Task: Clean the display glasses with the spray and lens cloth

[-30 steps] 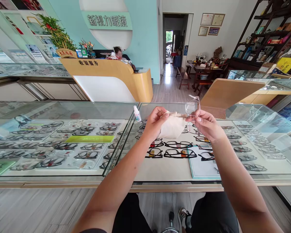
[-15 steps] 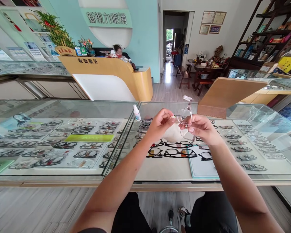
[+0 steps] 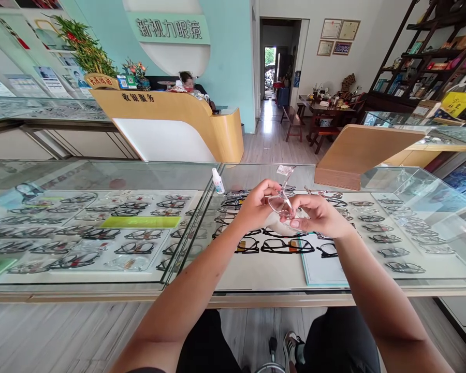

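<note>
A pair of clear-framed eyeglasses (image 3: 282, 203) is held above the glass display counter, tilted, with a small white tag (image 3: 284, 169) on its raised temple arm. My right hand (image 3: 320, 213) is closed on the frame's right part, thumb below and fingers above. From the other side my left hand (image 3: 256, 206) has its curled fingers on the frame's left edge; its thumb tip is hidden. Under the hands, black-framed eyeglasses (image 3: 287, 245) lie in rows.
A small white bottle (image 3: 218, 181) stands on the glass near the counter seam. A brown board (image 3: 367, 150) leans up at the back right. More eyeglasses fill the left glass case (image 3: 81, 287). Beyond, a person (image 3: 188, 80) is behind the wooden cashier desk (image 3: 159, 109).
The eyeglasses have come down and tilted over towards the left. My left hand has moved from beside the frame onto its edge, and my right hand has lowered slightly.
</note>
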Action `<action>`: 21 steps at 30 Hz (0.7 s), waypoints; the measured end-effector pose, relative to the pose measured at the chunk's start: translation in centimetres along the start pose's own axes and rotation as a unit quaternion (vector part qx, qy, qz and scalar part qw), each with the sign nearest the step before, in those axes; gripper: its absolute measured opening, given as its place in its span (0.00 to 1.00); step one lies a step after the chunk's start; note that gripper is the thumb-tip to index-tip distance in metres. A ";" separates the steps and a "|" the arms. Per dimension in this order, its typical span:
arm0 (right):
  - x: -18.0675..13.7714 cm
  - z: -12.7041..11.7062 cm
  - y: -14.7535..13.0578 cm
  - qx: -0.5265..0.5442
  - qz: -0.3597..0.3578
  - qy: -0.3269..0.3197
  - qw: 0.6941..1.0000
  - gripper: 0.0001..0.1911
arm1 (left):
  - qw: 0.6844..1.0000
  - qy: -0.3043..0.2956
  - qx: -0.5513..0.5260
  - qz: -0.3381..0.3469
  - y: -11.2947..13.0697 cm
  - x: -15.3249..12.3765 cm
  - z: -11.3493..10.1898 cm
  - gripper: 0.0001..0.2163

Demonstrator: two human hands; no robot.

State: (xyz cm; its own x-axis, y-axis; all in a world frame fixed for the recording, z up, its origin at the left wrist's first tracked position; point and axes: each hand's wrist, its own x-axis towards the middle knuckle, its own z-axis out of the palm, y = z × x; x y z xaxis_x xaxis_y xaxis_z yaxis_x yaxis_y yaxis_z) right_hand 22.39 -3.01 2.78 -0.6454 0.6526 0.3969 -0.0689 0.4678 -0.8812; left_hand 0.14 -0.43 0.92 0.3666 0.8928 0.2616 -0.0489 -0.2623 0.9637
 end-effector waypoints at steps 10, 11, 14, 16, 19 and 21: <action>0.1 0.4 0.0 -0.023 -0.003 -0.002 1.000 0.06 | 0.998 0.008 -0.055 -0.011 -0.1 -0.1 0.6 0.11; 0.1 0.4 0.0 -0.021 -0.001 0.003 1.000 0.06 | 0.998 0.010 -0.067 -0.011 -0.1 -0.1 0.6 0.11; 0.0 0.2 0.1 -0.007 0.007 0.032 0.999 0.07 | 0.996 0.023 -0.086 -0.018 -0.1 -0.1 0.4 0.13; 0.0 0.2 0.1 0.001 0.009 0.057 0.998 0.09 | 0.994 0.034 -0.101 -0.039 -0.2 0.0 0.3 0.16; 0.0 0.2 0.1 -0.002 -0.001 0.078 0.997 0.09 | 0.987 0.050 -0.134 -0.068 -0.6 0.2 0.2 0.18; 0.0 0.1 0.2 -0.005 -0.008 0.086 0.996 0.08 | 0.984 0.059 -0.153 -0.073 -0.8 0.4 0.1 0.19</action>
State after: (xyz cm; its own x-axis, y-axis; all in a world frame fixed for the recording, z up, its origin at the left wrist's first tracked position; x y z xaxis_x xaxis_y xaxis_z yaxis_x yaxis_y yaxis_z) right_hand 22.29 -3.01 2.60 -0.5043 0.7370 0.4500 -0.0701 0.4845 -0.8720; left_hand 0.45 0.10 0.27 0.2813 0.9537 0.1060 -0.2870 -0.0218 0.9577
